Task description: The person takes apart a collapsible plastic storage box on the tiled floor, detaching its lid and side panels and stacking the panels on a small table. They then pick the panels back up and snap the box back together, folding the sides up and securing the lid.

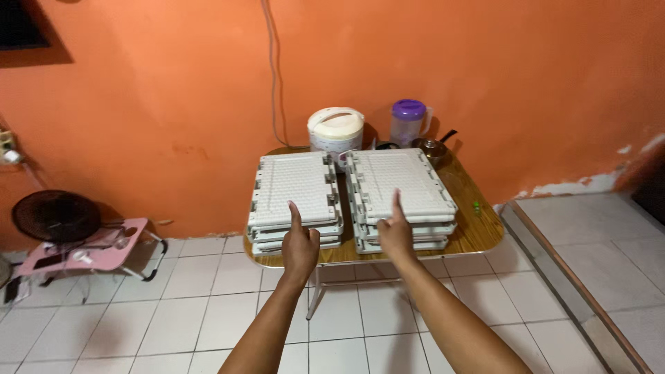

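Two stacks of flat grey-white plastic trays with perforated tops sit side by side on a small wooden table (478, 228). The left stack (294, 187) and the right stack (402, 181) each hold several trays. My left hand (300, 248) is raised in front of the left stack, fist closed with the thumb up. In front of the right stack, my right hand (395, 232) makes the same sign. Neither hand holds or touches anything.
Behind the trays stand a white rice cooker (335, 130), a clear jug with a purple lid (408, 121) and a small dark pot (433, 147). An orange wall rises behind. A pink low table (104, 251) and a black fan (55, 216) are at left. A raised tiled step (589, 277) lies at right.
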